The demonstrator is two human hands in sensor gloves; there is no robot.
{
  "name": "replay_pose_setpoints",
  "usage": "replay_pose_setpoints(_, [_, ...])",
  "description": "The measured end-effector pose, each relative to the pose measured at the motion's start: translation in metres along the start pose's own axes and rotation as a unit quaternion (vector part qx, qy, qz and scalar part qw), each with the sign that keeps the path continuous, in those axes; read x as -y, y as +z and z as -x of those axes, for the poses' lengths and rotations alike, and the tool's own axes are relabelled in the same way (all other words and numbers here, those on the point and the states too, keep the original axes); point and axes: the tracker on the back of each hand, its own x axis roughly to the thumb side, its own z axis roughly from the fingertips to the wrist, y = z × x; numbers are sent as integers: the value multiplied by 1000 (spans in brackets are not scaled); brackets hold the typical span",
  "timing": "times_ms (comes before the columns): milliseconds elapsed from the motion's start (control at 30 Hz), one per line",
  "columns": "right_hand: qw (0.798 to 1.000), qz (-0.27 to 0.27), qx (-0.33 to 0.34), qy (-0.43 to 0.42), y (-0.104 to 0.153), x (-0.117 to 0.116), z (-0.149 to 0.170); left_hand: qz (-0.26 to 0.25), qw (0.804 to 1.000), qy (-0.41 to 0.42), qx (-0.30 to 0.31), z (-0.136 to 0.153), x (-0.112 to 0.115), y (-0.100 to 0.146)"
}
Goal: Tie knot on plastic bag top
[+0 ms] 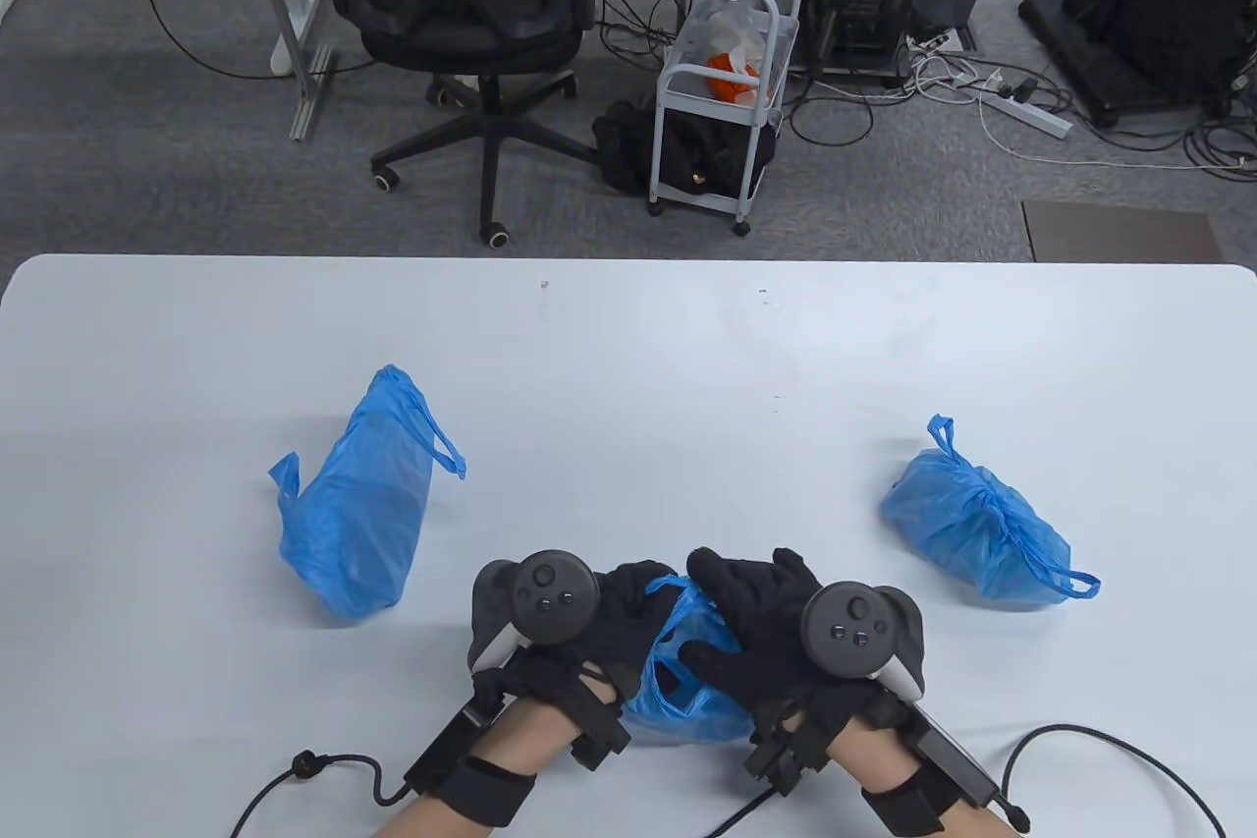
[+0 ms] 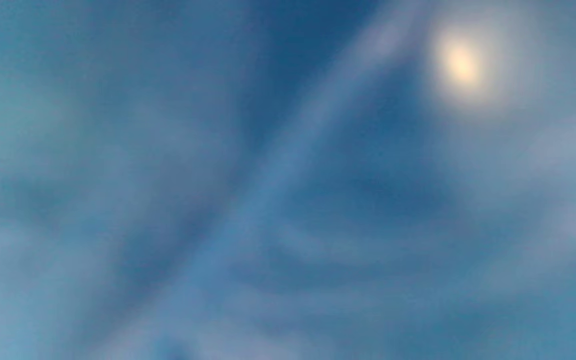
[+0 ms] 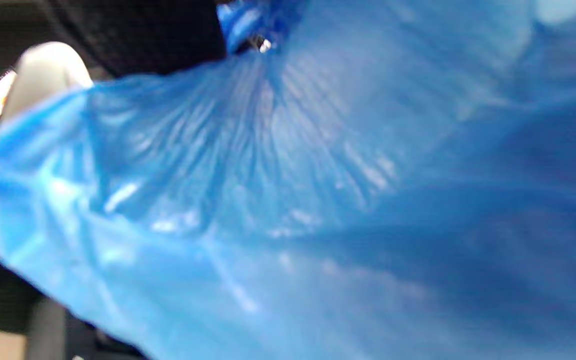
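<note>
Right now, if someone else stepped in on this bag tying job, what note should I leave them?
Left hand: holds the left side of the middle blue bag at the near table edge.
Right hand: grips the same bag from the right, fingers over its top.
Both wrist views show only blurred blue plastic, so the exact grip cannot be read.
Right bag: top gathered and knotted, looks done.
Left bag: lies loose, handles free, not yet tied.
Left to do: finish the knot on the middle bag, whose mouth looks open, then tie the left bag.
</note>
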Motion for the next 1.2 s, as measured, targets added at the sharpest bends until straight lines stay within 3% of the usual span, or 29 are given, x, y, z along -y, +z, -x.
replay_pose_setpoints(233, [1000,6,-2,-17,-3,0,6,-8,1000,-4,23,-2,-5,1])
replay_pose_setpoints(633, [997,-27,30,-66,-5,2,9,-8,999,-41,20,-2,-6,1])
replay_pose_setpoints(767, [994,-33,43,-98,-5,4,12,-11,999,-15,32,-8,-5,5])
replay_pose_setpoints(933, [992,-65,7,-108,-4,4,20,-7,999,-27,38,-12,-3,5])
replay_pose_setpoints(1200, [991,-68,45,-109,-4,3,15,-12,999,-40,27,-10,-8,6])
